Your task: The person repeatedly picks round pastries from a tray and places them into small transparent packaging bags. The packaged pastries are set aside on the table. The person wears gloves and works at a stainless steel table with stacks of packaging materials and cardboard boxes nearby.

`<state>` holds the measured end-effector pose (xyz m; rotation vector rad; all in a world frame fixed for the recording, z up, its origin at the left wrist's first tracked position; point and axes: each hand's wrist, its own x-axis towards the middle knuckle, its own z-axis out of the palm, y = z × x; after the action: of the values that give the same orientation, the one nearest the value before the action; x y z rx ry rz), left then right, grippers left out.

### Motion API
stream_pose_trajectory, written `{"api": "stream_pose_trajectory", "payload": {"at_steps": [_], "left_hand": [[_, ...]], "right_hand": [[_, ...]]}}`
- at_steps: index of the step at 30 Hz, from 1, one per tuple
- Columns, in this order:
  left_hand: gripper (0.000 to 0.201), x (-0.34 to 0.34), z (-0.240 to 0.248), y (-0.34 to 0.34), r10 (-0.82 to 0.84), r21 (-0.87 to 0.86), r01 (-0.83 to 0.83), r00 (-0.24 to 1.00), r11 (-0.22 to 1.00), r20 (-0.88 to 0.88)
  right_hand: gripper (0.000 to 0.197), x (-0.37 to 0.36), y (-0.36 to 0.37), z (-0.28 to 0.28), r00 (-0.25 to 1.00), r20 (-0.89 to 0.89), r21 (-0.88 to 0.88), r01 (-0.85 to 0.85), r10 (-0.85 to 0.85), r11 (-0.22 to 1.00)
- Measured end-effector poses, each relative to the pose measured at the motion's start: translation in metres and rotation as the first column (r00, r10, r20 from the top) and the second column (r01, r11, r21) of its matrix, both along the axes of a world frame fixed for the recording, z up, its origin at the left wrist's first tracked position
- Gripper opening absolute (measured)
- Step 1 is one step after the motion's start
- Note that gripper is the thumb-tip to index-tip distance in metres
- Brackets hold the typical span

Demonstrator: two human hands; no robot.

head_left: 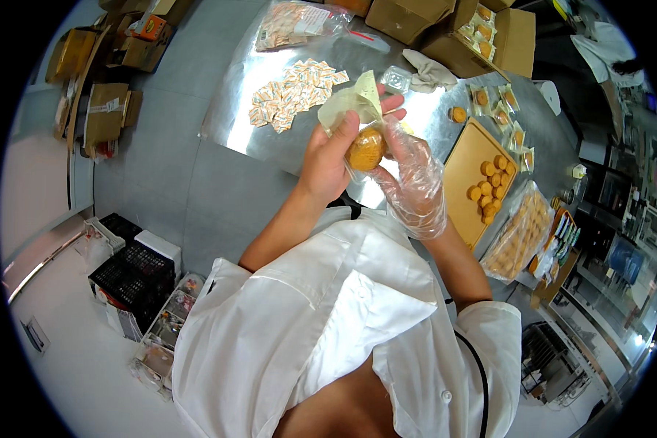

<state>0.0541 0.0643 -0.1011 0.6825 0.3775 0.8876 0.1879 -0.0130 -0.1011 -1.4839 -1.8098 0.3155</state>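
Bagging step: bare left hand (327, 157) grips the small clear plastic pouch (354, 106), round golden-brown pastry (366, 149) already inside, held above the steel table (241, 109). Gloved right hand (415, 179) cups pouch and pastry from the right. Next move likely needs the pastry seated, pouch mouth flattened.

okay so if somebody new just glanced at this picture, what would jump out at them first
At the centre, the left hand and the right hand, the right in a clear plastic glove, hold a round golden pastry inside a clear bag above the steel table. Behind them lies a scatter of small white sachets. To the right, a wooden tray carries a cluster of more pastries.
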Motion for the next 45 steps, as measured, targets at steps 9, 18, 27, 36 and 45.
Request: {"api": "stream_pose_trajectory", "payload": {"at_steps": [9,18,27,36,45], "left_hand": [[0.102,0.009,-0.002,-0.013,-0.165,0.079,0.161,0.984,0.984,0.059],[0.098,0.011,-0.079,-0.013,0.079,-0.56,0.198,0.899,0.804,0.431],[0.046,-0.009,-0.125,-0.017,-0.077,-0.703,0.052,0.997,0.709,-0.003],[0.052,-0.035,-0.134,-0.015,0.077,-0.823,-0.023,0.997,0.568,0.025],[0.05,-0.034,-0.117,-0.014,0.184,-0.726,0.099,0.936,0.68,0.301]], "right_hand": [[0.048,0.01,-0.006,0.011,0.991,-0.047,0.175,0.132,-0.126,0.976],[0.029,0.023,0.001,-0.017,0.758,-0.545,-0.649,-0.111,-0.358,0.753],[0.021,0.009,0.003,-0.037,0.957,-0.248,-0.603,-0.031,-0.15,0.797],[0.022,0.003,0.009,-0.058,0.969,-0.061,-0.261,-0.247,0.239,0.933],[0.021,-0.007,0.012,-0.07,0.905,-0.426,-0.572,-0.261,-0.009,0.778]]}}
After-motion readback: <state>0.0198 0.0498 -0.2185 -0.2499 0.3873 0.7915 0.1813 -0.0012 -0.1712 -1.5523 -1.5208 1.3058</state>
